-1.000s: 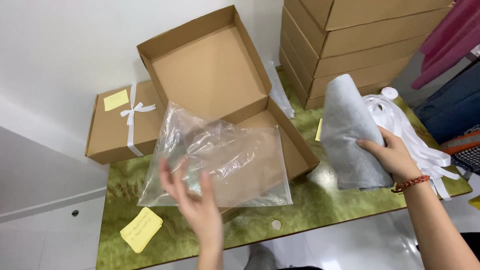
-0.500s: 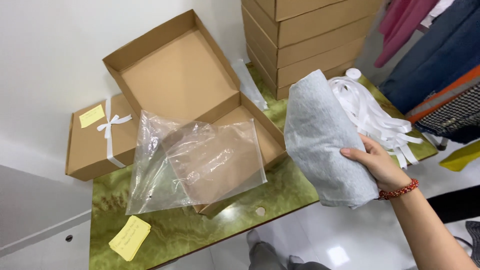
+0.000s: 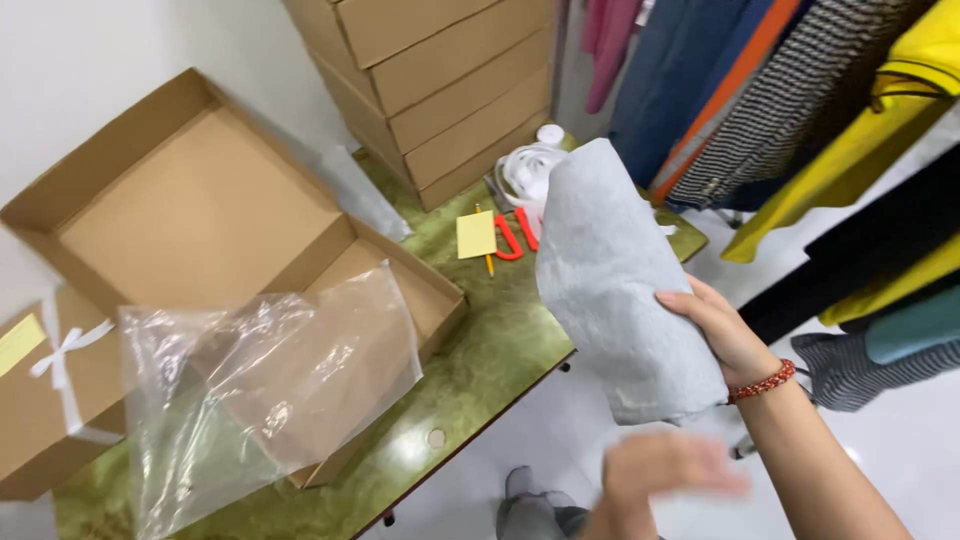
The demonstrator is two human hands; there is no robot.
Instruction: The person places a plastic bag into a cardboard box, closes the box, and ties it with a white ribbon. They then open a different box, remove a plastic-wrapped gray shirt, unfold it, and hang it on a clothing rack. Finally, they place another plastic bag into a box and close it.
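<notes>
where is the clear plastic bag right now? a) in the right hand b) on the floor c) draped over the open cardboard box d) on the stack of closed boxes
c: the clear plastic bag lies loose over the front of the open cardboard box, while the right hand grips only the folded grey cloth.

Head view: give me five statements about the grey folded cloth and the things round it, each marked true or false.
1. The right hand holds the grey folded cloth. True.
2. The open cardboard box is full of clothes. False: it holds no clothes.
3. A clear plastic bag lies partly over the open box. True.
4. The left hand grips the plastic bag. False: it is blurred, below the cloth, away from the bag.
5. The closed box has a red ribbon. False: the ribbon is white.
</notes>
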